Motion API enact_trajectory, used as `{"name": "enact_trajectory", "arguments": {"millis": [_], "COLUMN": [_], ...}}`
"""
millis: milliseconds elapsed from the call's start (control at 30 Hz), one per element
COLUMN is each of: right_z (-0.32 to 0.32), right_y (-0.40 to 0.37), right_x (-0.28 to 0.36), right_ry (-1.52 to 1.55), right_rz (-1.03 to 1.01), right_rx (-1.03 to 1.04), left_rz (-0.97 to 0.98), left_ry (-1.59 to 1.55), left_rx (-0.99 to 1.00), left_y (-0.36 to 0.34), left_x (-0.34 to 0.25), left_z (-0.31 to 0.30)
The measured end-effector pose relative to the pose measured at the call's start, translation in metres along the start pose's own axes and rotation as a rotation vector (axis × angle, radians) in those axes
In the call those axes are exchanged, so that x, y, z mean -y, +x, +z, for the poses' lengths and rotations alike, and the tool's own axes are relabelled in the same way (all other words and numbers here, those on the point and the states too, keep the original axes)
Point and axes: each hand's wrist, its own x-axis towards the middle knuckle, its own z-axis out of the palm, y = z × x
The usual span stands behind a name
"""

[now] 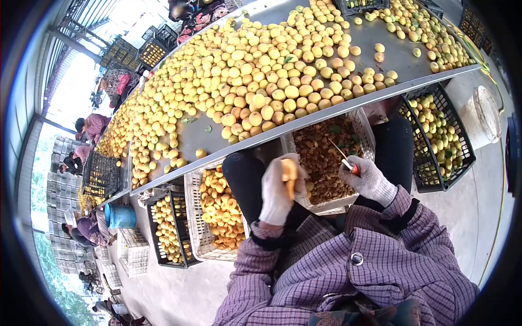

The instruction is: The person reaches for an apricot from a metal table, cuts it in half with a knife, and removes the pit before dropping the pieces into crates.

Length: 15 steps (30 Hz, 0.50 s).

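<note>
My left hand (276,196), in a pale knit glove, is closed around an opened orange apricot (289,175). A small knife with a red handle (355,170) is gripped in my gloved right hand (372,181), its thin blade (338,148) pointing up and to the left. The knife is apart from the fruit. Between my knees, beneath both hands, a white plastic basket (368,133) holds many brown pits or scraps. To the left of my leg, another white basket (197,239) is filled with orange apricot halves.
A metal table (321,115) heaped with whole apricots (239,70) spans the front. Black crates of apricots stand at right (465,155) and left (157,239). A white bucket (484,117), a blue bucket (120,215) and several people sit farther off.
</note>
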Motion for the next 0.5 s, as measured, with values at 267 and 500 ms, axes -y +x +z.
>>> {"name": "enact_trajectory", "arguments": {"millis": [267, 500], "right_z": [-0.004, 0.005], "right_y": [0.010, -0.010], "right_x": [-0.017, 0.007], "right_ry": [-0.276, -0.150], "right_rz": [0.112, 0.132], "right_rx": [-0.154, -0.131], "left_rz": [0.588, 0.569], "left_ry": [1.690, 1.583], "left_rx": [-0.650, -0.207], "left_y": [0.013, 0.187], "left_x": [-0.119, -0.090], "left_z": [-0.087, -0.040]}}
